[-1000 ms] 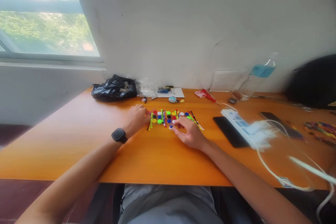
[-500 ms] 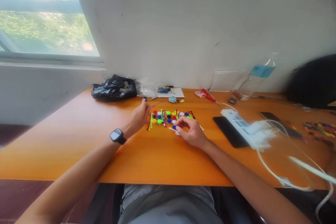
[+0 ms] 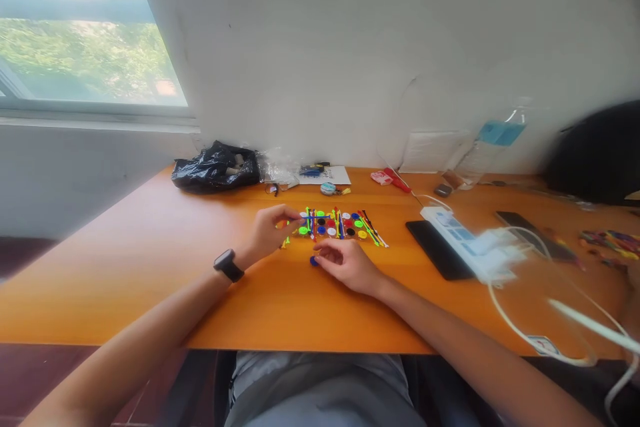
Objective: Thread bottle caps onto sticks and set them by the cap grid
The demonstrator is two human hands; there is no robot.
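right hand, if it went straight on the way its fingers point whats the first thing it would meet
Past the blue disc at the tips of the right hand, probably the left hand; their heights are hard to compare here.

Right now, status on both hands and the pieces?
Left hand pinching blue stick over colored discs. Right hand at nearer blue disc, grip unclear. Power strip off right.
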